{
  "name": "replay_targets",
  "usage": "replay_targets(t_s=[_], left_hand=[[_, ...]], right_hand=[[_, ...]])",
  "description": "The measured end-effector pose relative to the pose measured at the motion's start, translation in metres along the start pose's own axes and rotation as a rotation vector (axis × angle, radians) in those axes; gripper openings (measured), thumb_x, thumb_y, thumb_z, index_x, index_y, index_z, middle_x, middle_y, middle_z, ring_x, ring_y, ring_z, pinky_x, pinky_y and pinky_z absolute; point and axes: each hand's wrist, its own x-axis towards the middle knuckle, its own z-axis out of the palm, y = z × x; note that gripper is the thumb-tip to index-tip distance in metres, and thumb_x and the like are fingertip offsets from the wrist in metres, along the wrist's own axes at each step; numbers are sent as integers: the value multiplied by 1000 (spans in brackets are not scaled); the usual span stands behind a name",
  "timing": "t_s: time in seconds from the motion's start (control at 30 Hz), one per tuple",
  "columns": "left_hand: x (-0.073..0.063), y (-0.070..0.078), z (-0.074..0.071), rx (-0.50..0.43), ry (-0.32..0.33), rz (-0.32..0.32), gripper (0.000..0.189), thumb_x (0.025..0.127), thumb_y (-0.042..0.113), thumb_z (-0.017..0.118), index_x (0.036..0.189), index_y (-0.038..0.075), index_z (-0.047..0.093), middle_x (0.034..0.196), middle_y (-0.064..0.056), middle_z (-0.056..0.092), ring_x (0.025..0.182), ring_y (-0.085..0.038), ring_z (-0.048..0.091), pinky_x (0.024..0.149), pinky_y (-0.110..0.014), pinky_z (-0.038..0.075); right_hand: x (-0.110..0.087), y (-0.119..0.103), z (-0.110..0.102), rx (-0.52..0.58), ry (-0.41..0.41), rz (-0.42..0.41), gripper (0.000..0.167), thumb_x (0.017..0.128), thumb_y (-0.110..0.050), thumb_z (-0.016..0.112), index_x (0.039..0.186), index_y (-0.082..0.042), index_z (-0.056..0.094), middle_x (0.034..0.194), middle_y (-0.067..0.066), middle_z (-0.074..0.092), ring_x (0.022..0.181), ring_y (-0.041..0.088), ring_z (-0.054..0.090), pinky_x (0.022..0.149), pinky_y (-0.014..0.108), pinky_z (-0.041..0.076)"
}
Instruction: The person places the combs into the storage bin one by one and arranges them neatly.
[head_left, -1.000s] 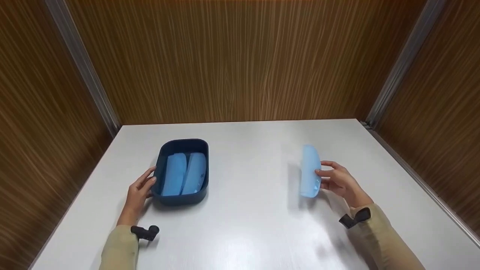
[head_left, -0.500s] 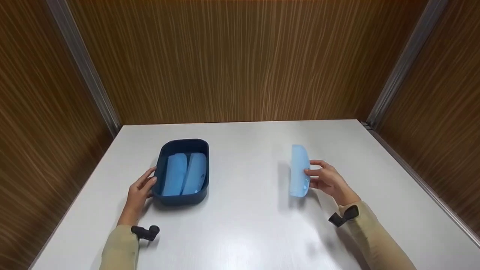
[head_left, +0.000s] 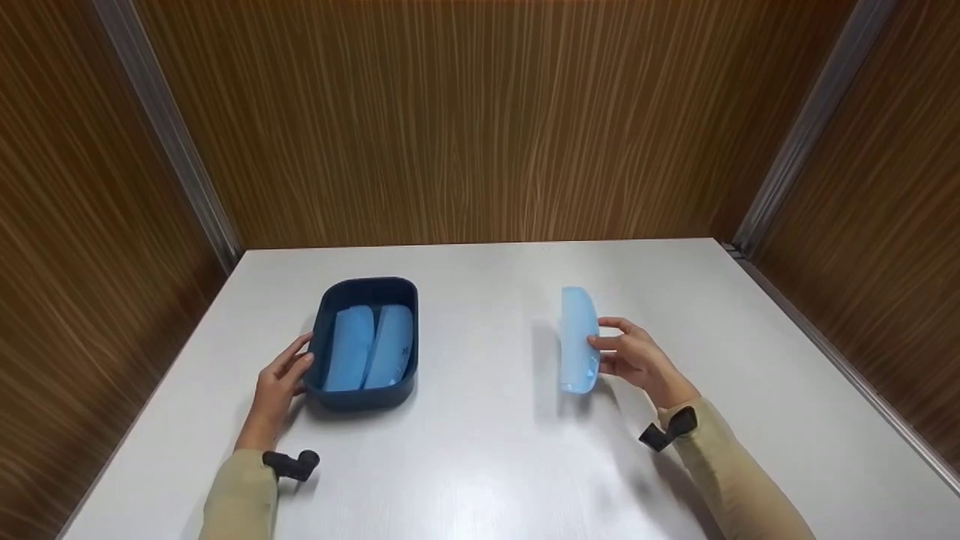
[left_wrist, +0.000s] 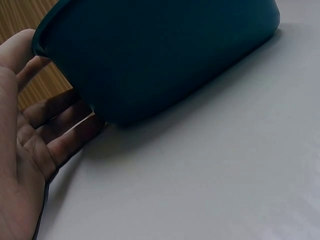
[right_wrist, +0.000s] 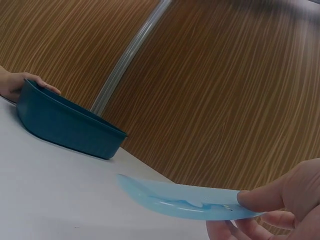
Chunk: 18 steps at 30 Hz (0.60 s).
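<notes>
On the left of the table stands a dark blue box (head_left: 411, 375), open at the top with rounded corners. My left hand (head_left: 279, 382) holds its left side, thumb at the rim and fingers against the outer wall in the left wrist view. Inside lie two light blue, half-moon plastic pieces side by side, a left one (head_left: 349, 349) and a right one (head_left: 390, 346). My right hand (head_left: 637, 360) pinches a similar light blue half-moon plastic piece (head_left: 576, 341) by its curved edge. In the right wrist view this piece (right_wrist: 170, 197) looks thin and translucent, thumb above, fingers beneath.
The white table (head_left: 480, 450) spans between both hands. Wood-grain panels (head_left: 480, 120) rise behind it and on both sides, with metal strips (head_left: 169, 135) at the corners. Black wrist cameras sit on both sleeves (head_left: 240, 495).
My right hand has moved left across the table with the light blue plastic piece, nearer the box. The left hand and the box have stayed in place.
</notes>
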Motion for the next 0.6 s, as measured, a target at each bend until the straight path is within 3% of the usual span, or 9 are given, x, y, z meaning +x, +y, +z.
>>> replay_targets(t_s=[0.37,0.6], left_hand=[[1,-1,-1,-6,-14,-20,53,93,39,54,142,23,41,134,-13,49,117,-21,47,79,-24,46],[-9,18,0,-29,-36,-21,50,96,27,53,143,15,39,135,-18,46,120,-29,45,78,-24,46]], right_hand=[[2,3,22,6,-31,-9,58,82,-3,68,130,-12,37,119,18,43,71,23,56,60,31,49],[4,3,37,8,-67,-46,58,82,-1,68,130,-9,36,111,18,51,72,23,58,61,33,50]])
